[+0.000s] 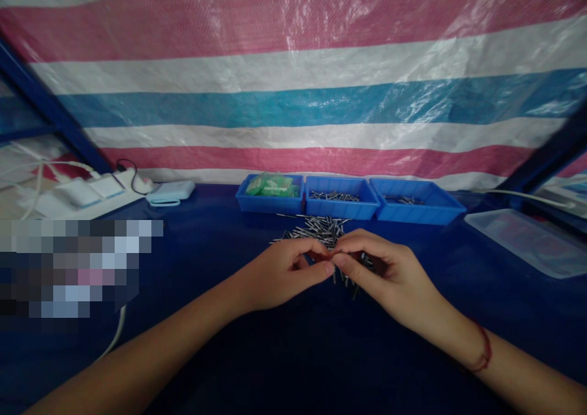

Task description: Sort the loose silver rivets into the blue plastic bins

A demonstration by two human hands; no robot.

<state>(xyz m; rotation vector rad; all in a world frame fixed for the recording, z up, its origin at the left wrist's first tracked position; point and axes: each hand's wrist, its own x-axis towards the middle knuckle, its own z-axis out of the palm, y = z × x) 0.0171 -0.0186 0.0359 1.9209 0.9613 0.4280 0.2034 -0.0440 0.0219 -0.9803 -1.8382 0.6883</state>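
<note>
A loose pile of thin metal pieces (321, 228) lies on the dark blue table (275, 360), just in front of the blue bins. Over its near edge my left hand (284, 271) and my right hand (387, 271) meet, thumbs and fingertips pinched together. What the fingertips hold, if anything, is too small to make out. Behind the pile, the middle bin (342, 209) and the right bin (419, 213) contain similar thin metal pieces. The left bin (270, 203) holds a green plastic packet (270, 184).
At the left are a white power strip (110, 201) with plugs and cables, and a light blue device (170, 192). A clear plastic lid (532, 242) lies at the right. Behind the table hangs a striped sheet (275, 109). The left side is partly pixelated.
</note>
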